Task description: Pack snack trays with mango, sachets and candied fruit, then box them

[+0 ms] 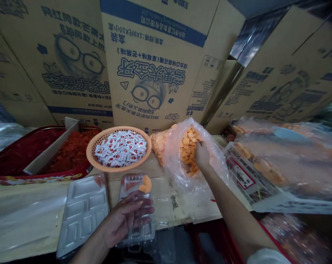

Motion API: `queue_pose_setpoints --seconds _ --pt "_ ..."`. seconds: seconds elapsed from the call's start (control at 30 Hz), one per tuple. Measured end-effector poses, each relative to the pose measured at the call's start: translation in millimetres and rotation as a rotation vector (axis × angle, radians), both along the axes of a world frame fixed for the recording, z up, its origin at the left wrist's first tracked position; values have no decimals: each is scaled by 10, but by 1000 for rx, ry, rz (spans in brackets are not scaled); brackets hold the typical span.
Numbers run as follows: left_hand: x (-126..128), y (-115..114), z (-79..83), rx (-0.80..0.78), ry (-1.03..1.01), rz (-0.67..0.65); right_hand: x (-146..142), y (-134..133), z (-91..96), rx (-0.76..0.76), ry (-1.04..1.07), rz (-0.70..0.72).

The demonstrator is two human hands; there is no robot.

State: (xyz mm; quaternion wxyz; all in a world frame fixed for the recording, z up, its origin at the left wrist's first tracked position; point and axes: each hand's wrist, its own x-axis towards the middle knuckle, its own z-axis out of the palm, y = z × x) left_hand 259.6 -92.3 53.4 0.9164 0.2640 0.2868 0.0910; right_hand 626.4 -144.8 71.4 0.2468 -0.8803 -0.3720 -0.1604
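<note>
My left hand [130,216] reaches over a clear plastic compartment tray [126,185], its fingers stretched out and apart. An orange, rounded candy-like piece [145,184] lies at the tray's upper right, close to the fingertips. Inside an opened clear plastic bag [177,161], my right hand [202,154] is at a heap of small orange pieces [188,145]. Its fingers are curled, and the fingertips are hidden, so what they hold cannot be made out. Left of my left hand lies a stack of silvery compartment trays [84,209].
An orange basket [89,151] holds many small white-and-red sachets [121,148]. A red tub [86,170] with a cardboard divider [53,148] stands farther left. Printed cartons [154,44] wall off the back. At right, a white crate [287,201] carries bulky plastic bags [298,161].
</note>
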Motion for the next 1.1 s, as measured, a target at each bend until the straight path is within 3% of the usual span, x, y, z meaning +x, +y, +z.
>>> queue_pose_setpoints --seconds 0.17,0.23,0.3,0.37,0.43,0.47,0.6,0.7,0.77,0.93,1.1 --pt "-61 -18 18 7 6 36 256 -51 70 -152 12 -79" --pt "-96 -8 28 8 12 50 240 -45 100 -133 -1 -83" --pt "-135 6 44 7 14 60 150 -19 158 45 40 -92" --pt "-177 20 67 11 19 70 -35 19 265 355 194 -41" --pt "-219 33 96 19 21 85 -323 57 415 594 445 107" --pt "-240 38 109 25 18 94 -501 75 495 612 583 203" --pt "-329 58 142 44 -13 160 -1289 159 712 367 853 530" --pt "-391 76 152 49 -29 244 -1786 289 686 158 740 708" --pt "-429 90 161 43 -18 293 -2036 415 604 58 561 744" --pt "-547 126 158 52 34 386 -2431 690 407 -167 242 739" --pt "-693 169 72 91 95 471 -2588 757 361 -329 97 917"
